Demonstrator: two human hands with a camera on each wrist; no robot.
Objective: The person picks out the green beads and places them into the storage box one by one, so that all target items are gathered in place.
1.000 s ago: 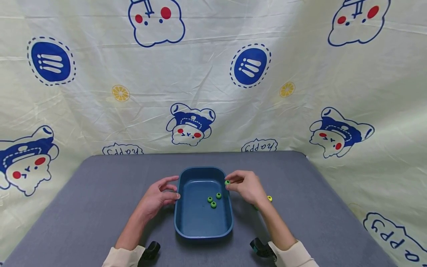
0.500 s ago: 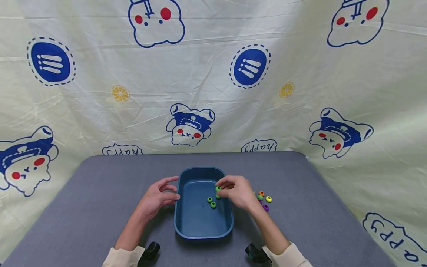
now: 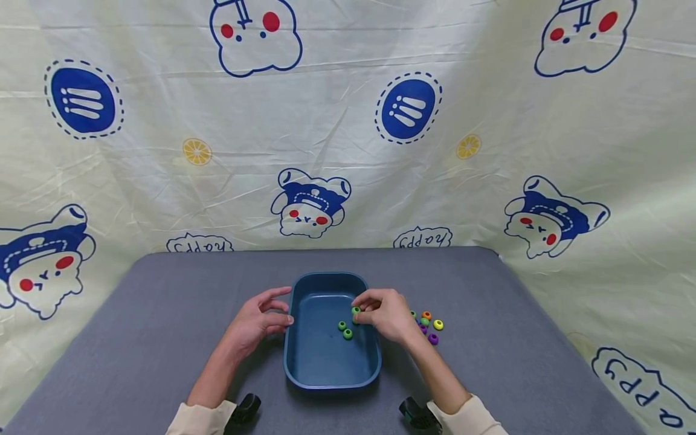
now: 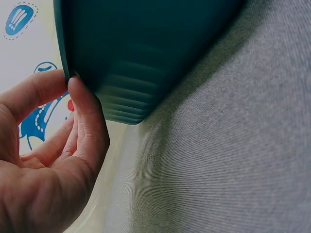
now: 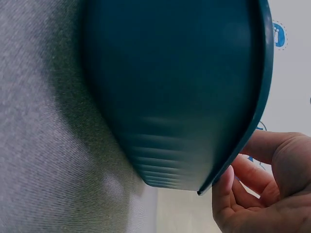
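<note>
1. Pinching, between thumb and fingertips of the right hand [image 3: 385,313], a small, round green bead [image 3: 356,310] with a hole through its middle, over the right part of a deep, dark blue, plastic-looking tray [image 3: 315,362] shaped as a rounded rectangle.
2. Showing in the right wrist view just thumb and fingers near the rim, with the pinched bead hidden behind the tray wall.
3. Touching the tray's left rim with index finger and thumb of the left hand [image 3: 258,320], at spots set apart, with the other fingers relaxed and slightly bent.
4. Seen just below the pinched bead: another green one, partly covered by the right thumb.
5. Seen on the tray floor, close together and nearer the middle: two loose green beads [image 3: 347,335] of the same kind.
6. Scattered to the right of the tray, beyond the right wrist: a round orange bead [image 3: 426,315], a round yellow bead [image 3: 438,324], round purple beads [image 3: 432,339] and more green.
7. Spread beneath everything: a grey, fabric-covered table [image 3: 190,320].
8. Hung behind: a creased, cream curtain [image 3: 337,109] printed with blue-and-white cartoon figures.
</note>
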